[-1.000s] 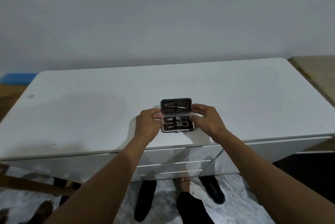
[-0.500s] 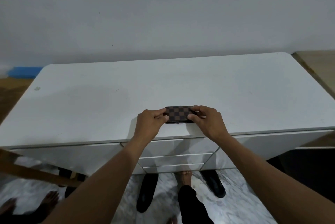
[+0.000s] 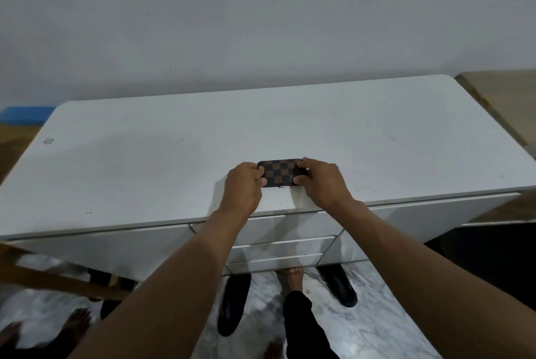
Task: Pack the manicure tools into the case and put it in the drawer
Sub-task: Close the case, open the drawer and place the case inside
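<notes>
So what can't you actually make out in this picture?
Head view only.
Contents of the case: hidden, since it is shut.
Case's two ends: covered by the left hand and right hand.
Inside the drawers: fronts shut.
Clasp: too small to judge.

one checkered case, two hands, one white desk and three stacked drawer fronts.

Left hand and right hand cover both ends of the case.
</notes>
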Tool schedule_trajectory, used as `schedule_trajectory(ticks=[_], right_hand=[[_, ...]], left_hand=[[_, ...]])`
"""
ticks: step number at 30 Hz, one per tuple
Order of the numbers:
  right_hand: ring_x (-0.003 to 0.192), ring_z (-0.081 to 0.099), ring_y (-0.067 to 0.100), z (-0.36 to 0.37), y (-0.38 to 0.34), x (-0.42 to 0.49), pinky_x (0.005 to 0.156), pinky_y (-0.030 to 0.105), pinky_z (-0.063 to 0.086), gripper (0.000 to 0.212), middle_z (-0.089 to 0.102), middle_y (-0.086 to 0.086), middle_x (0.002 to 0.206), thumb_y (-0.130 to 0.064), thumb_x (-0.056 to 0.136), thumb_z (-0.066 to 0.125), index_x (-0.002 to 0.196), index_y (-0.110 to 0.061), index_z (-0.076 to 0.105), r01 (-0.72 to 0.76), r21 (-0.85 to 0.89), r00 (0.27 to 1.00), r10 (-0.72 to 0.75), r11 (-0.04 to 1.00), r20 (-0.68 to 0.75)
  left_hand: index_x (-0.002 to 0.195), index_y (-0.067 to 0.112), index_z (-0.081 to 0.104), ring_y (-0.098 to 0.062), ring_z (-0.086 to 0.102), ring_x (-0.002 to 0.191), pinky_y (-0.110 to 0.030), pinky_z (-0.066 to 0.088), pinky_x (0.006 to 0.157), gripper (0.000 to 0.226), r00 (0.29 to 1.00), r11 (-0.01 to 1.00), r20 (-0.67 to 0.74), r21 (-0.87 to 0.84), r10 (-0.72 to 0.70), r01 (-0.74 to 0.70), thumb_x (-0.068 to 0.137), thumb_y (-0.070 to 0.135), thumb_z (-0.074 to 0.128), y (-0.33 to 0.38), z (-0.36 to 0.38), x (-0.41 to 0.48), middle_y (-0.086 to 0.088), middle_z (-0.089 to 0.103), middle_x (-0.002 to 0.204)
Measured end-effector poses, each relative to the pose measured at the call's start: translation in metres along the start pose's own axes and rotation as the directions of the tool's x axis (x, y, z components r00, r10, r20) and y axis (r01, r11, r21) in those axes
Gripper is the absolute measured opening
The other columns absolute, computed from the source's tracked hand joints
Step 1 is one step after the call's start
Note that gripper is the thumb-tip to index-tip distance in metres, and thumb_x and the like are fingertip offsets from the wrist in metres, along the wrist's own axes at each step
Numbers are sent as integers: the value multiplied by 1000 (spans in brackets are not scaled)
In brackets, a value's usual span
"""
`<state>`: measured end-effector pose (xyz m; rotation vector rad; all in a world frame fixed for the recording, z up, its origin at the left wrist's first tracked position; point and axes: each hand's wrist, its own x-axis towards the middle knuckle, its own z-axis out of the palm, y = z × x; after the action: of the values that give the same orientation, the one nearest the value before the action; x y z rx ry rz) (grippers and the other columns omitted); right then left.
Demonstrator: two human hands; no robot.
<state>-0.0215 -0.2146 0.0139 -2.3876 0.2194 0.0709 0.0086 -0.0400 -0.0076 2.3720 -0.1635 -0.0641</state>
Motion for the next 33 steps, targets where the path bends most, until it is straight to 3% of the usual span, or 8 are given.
schedule_trajectory(ticks=[5,10,14,17,22,25,28,33], right_hand=[[107,61,27,-2,-7,-8,80,24,40,31,68,9,117,-13,91,60,122,-11,61,31,-44,1000,-30,999,9],[112,59,26,5,1,-31,91,30,45,36,64,8,127,-15,92,58,128,-13,56,71,-58,996,-73,996,-43],[107,59,30,24,16,-72,91,36,48,28,65,13,116,-18,92,58,117,-7,62,207,-201,957,-241,957,-161],[97,62,31,41,29,-96,82,39,51,21,67,13,105,-19,91,58,106,-7,65,231,-276,960,-265,933,-93],[132,45,32,58,42,-102,111,39,37,48,50,16,142,-20,93,56,136,-2,47,188,-350,982,-186,918,39],[146,24,29,63,45,-97,119,43,25,64,28,10,157,-26,94,54,149,-6,27,164,-369,985,-135,915,104],[150,8,26,68,48,-94,119,51,17,69,9,2,162,-34,97,47,153,-14,11,91,-421,987,-26,902,159],[144,20,29,67,45,-91,118,52,19,61,29,3,155,-39,95,45,148,-15,26,97,-474,994,-66,875,82]], left_hand=[[114,2,69,-27,62,102,-14,33,73,23,999,999,-1,10,-40,40,95,11,57,0,1,-6,-13,69,111],[137,5,52,-27,55,119,-16,32,93,41,997,996,-8,33,81,-81,96,9,56,-2,-1,-29,-13,58,132],[121,5,63,-27,63,96,-32,50,85,31,930,934,-122,141,346,-329,94,15,52,-18,6,-73,-11,65,109],[103,9,67,-26,64,84,-36,55,72,28,911,894,-42,218,410,-392,90,22,47,-35,16,-103,-7,67,94],[121,0,61,-37,62,104,-46,51,89,40,961,874,88,401,262,-275,85,18,62,-56,27,-115,-19,63,118],[146,0,31,-36,36,138,-50,24,114,64,973,855,182,473,141,-212,94,28,54,-58,29,-117,-22,37,150],[154,8,2,-26,7,149,-51,2,118,71,980,854,196,506,22,-120,101,42,35,-62,32,-119,-12,7,162],[154,14,3,-24,6,148,-57,-1,117,72,978,827,206,554,-26,-95,100,52,29,-58,26,-115,-6,8,162]])
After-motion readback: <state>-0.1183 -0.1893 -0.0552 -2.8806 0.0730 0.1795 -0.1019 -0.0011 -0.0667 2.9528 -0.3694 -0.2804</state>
